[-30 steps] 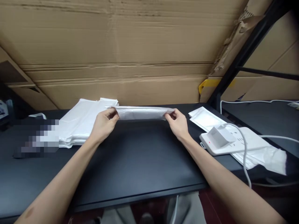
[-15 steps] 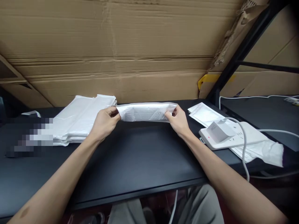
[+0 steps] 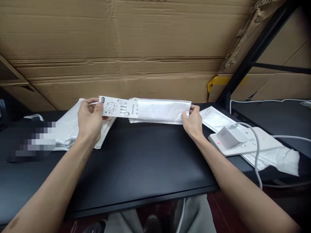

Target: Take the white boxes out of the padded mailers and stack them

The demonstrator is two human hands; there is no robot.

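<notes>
My left hand [image 3: 90,118] is closed on the left end of a slim white printed box [image 3: 116,107] with cartoon cat drawings and small lettering. The fingers of my right hand [image 3: 193,119] pinch the right end of a white padded envelope [image 3: 160,111], held level above the table. The box's right end overlaps the envelope's left end; I cannot tell whether it lies in the mouth or in front. Behind and below my left hand, a stack of white padded envelopes [image 3: 68,124] lies on the table.
A white power strip [image 3: 261,139] with a plugged-in charger [image 3: 228,137] and cable sits at the right, over more white envelopes [image 3: 284,158]. Cardboard [image 3: 145,42] walls the back of the black table [image 3: 150,161]. A black metal frame [image 3: 257,48] slants up at the right.
The printed box has come into view in my left hand, which has let go of the envelope and moved left. My right hand has shifted slightly right with the envelope.
</notes>
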